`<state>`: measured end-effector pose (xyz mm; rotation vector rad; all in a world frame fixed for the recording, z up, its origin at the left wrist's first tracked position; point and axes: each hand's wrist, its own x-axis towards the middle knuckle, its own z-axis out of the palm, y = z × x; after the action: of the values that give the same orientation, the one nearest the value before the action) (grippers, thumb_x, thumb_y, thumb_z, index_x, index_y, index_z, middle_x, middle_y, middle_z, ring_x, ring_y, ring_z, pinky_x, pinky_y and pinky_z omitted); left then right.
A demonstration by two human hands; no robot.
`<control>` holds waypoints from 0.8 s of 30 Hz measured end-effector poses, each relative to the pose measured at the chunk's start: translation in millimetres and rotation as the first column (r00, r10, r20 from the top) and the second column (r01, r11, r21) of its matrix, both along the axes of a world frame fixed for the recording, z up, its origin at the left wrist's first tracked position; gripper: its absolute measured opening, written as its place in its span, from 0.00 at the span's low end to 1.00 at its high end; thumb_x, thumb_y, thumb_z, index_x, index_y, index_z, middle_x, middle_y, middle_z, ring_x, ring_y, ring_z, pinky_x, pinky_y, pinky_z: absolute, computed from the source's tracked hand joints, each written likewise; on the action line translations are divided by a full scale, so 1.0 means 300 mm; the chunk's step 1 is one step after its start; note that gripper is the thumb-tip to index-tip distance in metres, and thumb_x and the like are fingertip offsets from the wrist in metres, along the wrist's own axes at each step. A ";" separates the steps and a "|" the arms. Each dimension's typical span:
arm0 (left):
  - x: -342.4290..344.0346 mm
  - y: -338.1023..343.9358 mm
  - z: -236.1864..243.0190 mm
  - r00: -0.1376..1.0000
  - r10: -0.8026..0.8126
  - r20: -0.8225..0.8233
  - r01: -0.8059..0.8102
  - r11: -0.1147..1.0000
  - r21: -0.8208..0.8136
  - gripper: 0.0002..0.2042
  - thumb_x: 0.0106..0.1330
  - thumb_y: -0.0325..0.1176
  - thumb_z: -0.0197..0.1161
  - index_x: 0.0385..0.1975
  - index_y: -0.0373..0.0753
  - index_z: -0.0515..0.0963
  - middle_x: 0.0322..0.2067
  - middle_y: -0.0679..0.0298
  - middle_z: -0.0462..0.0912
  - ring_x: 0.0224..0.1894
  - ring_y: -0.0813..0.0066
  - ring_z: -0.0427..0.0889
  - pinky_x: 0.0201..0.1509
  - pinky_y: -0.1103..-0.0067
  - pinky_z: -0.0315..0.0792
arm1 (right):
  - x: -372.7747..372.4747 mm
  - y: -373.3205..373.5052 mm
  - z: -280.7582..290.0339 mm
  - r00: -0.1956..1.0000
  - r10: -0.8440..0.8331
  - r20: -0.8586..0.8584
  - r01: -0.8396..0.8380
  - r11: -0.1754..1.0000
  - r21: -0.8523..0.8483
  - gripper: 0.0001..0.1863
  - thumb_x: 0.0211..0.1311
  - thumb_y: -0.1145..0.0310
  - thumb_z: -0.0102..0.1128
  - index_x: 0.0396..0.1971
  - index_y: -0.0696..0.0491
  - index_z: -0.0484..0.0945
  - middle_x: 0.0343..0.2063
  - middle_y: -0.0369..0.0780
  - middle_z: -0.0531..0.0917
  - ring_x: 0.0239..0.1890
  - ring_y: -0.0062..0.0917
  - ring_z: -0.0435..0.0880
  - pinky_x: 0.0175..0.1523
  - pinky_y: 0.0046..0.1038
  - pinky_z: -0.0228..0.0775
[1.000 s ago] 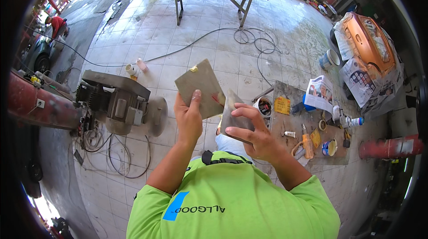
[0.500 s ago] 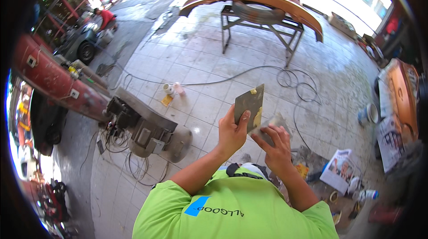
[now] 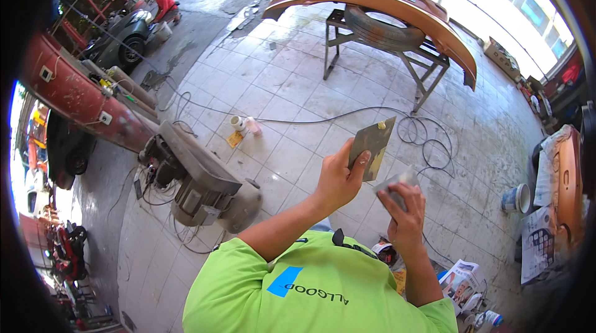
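Note:
My left hand (image 3: 340, 176) is closed on a dark flat putty plate (image 3: 380, 140), its thumb pressed across the face. Smears of yellow putty sit at the plate's top corner and along its edge. To the right and slightly lower, my right hand (image 3: 406, 214) grips a thin grey putty spreader (image 3: 397, 185) with fingers curled over it. A small gap shows between spreader and plate. Both are held up above the tiled floor, in front of my chest. Whether putty is on the spreader's blade I cannot tell.
An orange car bumper (image 3: 372, 1) rests on a metal stand (image 3: 425, 78) with a tyre (image 3: 383, 27). A black hose (image 3: 310, 122) loops over the floor. Left stand a motor-driven compressor (image 3: 205, 190) and small tubs (image 3: 238, 123). A bucket (image 3: 515, 198) sits right; a person (image 3: 165, 5) crouches far left.
My right hand and the spreader have come away from the plate's lower edge, moving right and down. The plate is still in my left hand. The whole view has shifted slightly.

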<state>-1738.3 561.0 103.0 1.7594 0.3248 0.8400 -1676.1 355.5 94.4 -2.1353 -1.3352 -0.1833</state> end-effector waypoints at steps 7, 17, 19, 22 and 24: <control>0.393 0.125 0.019 0.983 -0.165 0.079 0.173 0.979 -0.108 0.11 0.73 0.27 0.61 0.53 0.35 0.76 0.30 0.51 0.86 0.30 0.59 0.89 0.34 0.73 0.77 | 0.313 0.142 0.000 0.996 -0.092 0.003 0.092 0.991 -0.092 0.36 0.43 0.85 0.56 0.55 0.41 0.85 0.54 0.37 0.78 0.62 0.41 0.75 0.68 0.53 0.60; 0.847 0.313 -0.056 0.869 -0.428 0.250 0.412 0.341 -0.845 0.15 0.76 0.27 0.59 0.59 0.33 0.73 0.49 0.60 0.84 0.46 0.74 0.85 0.50 0.76 0.80 | 0.699 0.388 -0.054 0.977 -0.181 -0.115 0.207 0.936 0.284 0.46 0.37 0.95 0.55 0.62 0.44 0.72 0.59 0.48 0.71 0.65 0.52 0.71 0.66 0.50 0.68; 0.897 0.347 -0.083 0.879 -0.437 0.191 0.355 0.330 -0.875 0.16 0.76 0.27 0.59 0.60 0.33 0.72 0.50 0.59 0.84 0.47 0.74 0.85 0.51 0.75 0.81 | 0.834 0.354 -0.075 0.947 -0.312 -0.073 0.314 0.949 0.012 0.43 0.41 0.95 0.52 0.61 0.47 0.73 0.59 0.48 0.72 0.65 0.50 0.71 0.66 0.47 0.69; 1.002 0.395 -0.149 0.905 -0.419 0.075 0.288 0.474 -0.832 0.15 0.76 0.28 0.59 0.59 0.33 0.72 0.49 0.59 0.84 0.48 0.75 0.85 0.52 0.75 0.81 | 0.985 0.325 -0.072 0.920 -0.389 -0.043 0.379 0.912 -0.156 0.38 0.41 0.92 0.53 0.57 0.50 0.79 0.57 0.45 0.75 0.63 0.46 0.73 0.70 0.43 0.64; 1.093 0.404 -0.190 0.923 -0.383 -0.017 0.281 0.706 -0.650 0.15 0.76 0.28 0.60 0.59 0.33 0.73 0.49 0.59 0.85 0.48 0.75 0.85 0.53 0.76 0.80 | 1.083 0.338 -0.074 0.913 -0.302 -0.274 0.315 0.949 0.002 0.37 0.44 0.91 0.52 0.58 0.48 0.77 0.58 0.46 0.72 0.63 0.44 0.71 0.67 0.41 0.66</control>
<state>-1410.4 682.1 46.1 1.1738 0.3283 0.2667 -1351.3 457.0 72.3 -2.2277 -0.8262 -0.0438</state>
